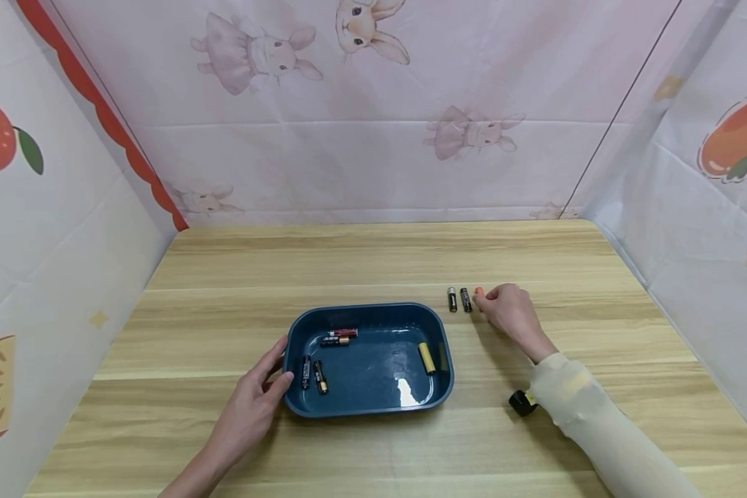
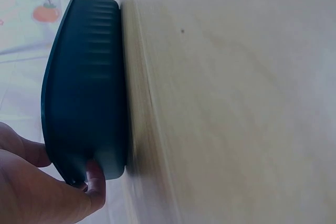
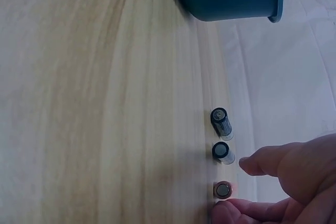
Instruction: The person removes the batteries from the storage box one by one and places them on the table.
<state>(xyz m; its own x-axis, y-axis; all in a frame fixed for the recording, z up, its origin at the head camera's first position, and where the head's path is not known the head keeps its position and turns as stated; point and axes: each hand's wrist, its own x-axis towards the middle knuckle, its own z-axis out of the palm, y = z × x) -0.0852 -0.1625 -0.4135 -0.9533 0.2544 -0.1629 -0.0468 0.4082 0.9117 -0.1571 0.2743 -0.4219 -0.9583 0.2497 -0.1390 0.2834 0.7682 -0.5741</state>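
My left hand (image 1: 255, 398) holds the left side of a dark blue tray (image 1: 367, 413), with one finger against its outer wall in the left wrist view. Inside lie a yellow battery (image 1: 426, 358), a red battery (image 1: 344, 333) and several dark ones, such as a black battery (image 1: 320, 377). Right of the tray, my right hand (image 1: 512, 311) is at an orange battery (image 3: 223, 190). Its fingertips touch that battery's side, while the thumb stands apart in the right wrist view. Beside it lie a black battery (image 1: 465, 299) and a black-and-silver battery (image 1: 452, 299), roughly side by side.
A black round object (image 1: 522, 402) with a yellow-green part lies by my right sleeve, which partly hides it. The wooden table (image 1: 373, 263) ends at a printed cloth backdrop (image 1: 361, 166) behind, with printed cloth sides left and right.
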